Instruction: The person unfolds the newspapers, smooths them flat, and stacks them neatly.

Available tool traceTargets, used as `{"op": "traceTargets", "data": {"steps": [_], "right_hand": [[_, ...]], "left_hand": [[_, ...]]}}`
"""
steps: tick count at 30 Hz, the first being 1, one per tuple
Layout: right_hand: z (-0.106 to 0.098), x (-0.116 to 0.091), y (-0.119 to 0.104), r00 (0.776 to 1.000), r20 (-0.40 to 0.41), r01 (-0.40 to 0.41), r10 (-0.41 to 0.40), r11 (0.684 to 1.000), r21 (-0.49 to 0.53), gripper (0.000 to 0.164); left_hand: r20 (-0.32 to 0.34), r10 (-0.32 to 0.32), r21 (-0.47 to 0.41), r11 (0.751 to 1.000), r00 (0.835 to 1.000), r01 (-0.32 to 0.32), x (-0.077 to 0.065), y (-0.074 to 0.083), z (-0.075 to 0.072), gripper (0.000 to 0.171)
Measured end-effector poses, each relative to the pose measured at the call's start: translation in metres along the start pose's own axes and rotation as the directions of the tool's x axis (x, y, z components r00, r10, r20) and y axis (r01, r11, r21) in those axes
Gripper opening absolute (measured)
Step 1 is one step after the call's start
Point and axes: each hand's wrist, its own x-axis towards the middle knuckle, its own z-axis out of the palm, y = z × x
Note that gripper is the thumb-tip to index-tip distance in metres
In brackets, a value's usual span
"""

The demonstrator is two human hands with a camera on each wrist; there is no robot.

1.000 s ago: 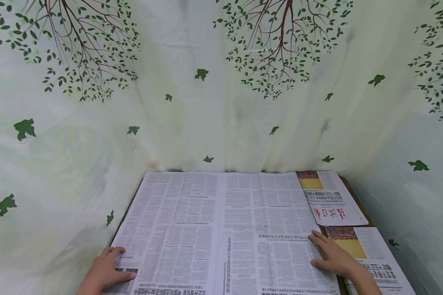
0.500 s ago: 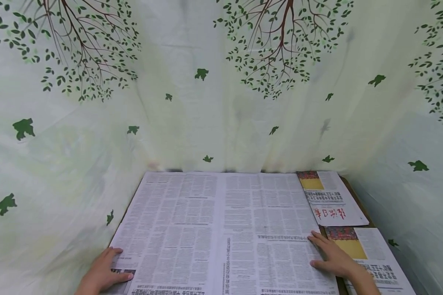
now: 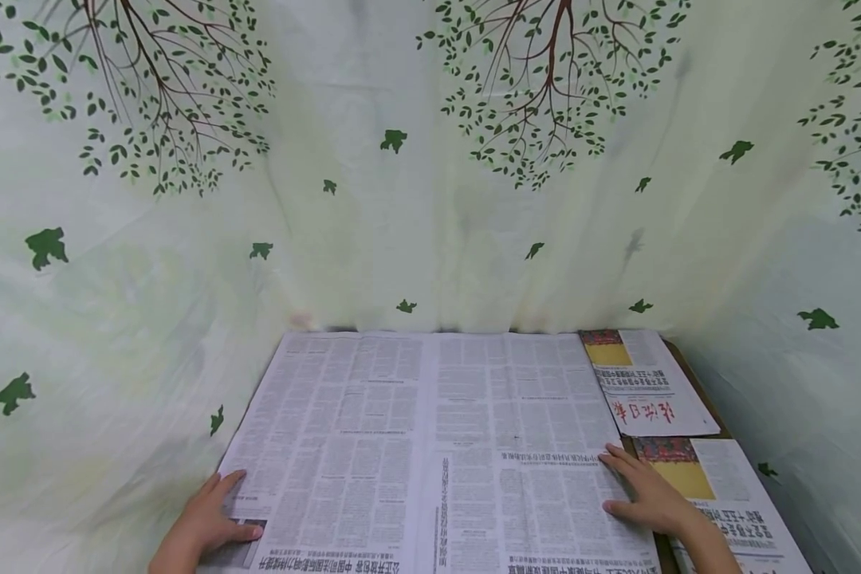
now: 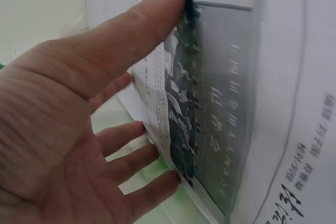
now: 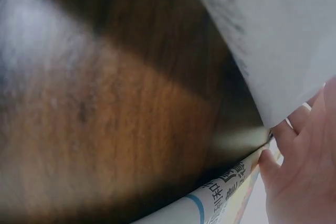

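A wide, unfolded newspaper (image 3: 373,438) lies flat on the table in the head view, its print upside down. My left hand (image 3: 204,518) is at its left edge. In the left wrist view, the thumb of that hand (image 4: 68,87) lies over a dark printed picture (image 4: 181,108), while the other fingers spread along the paper's edge. At the opposite edge my right hand (image 3: 649,494) touches the sheet with fairly straight, spread fingers. In the right wrist view, its fingertips meet a sheet's corner, and part of the hand (image 5: 304,166) is cut off.
Two folded newspapers, one farther back (image 3: 649,391) and one nearer (image 3: 732,510), lie along the right side; the right forearm crosses the nearer one. Brown wooden tabletop (image 5: 105,129) shows in the right wrist view. A fabric backdrop (image 3: 438,223) printed with branches and leaves surrounds the table.
The left hand's fingers have shifted slightly along the newspaper's left edge. The right hand stays in nearly the same place, and the head view has tilted a little.
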Motion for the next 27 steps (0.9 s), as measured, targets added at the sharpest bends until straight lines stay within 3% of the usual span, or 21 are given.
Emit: {"op": "traceTargets", "data": {"steps": [4,11,15,20,27], "right_hand": [[-0.002,0.001,0.002,1.0,-0.008,-0.002,0.002,1.0,0.003,0.082],[-0.002,0.002,0.006,1.0,0.0,-0.019,0.019,1.0,0.014,0.083],[-0.003,0.002,0.005,1.0,-0.01,-0.004,0.004,1.0,0.019,0.08],[-0.006,0.0,0.0,0.998,-0.059,-0.024,0.025,1.0,0.012,0.072],[-0.015,0.003,-0.007,0.985,-0.143,-0.093,0.093,0.996,0.012,0.063]], "left_hand": [[0.023,-0.008,-0.015,1.0,1.0,0.009,0.001,0.006,-0.003,0.137],[0.031,-0.008,-0.024,1.0,0.999,0.008,0.006,0.003,-0.001,0.138],[0.005,0.077,0.035,0.996,0.997,-0.077,0.007,0.002,0.003,0.129],[-0.067,0.263,0.128,0.959,0.962,-0.254,0.009,0.006,0.01,0.102],[-0.187,0.359,0.05,0.933,0.914,-0.356,0.017,0.032,0.024,0.092]]}}
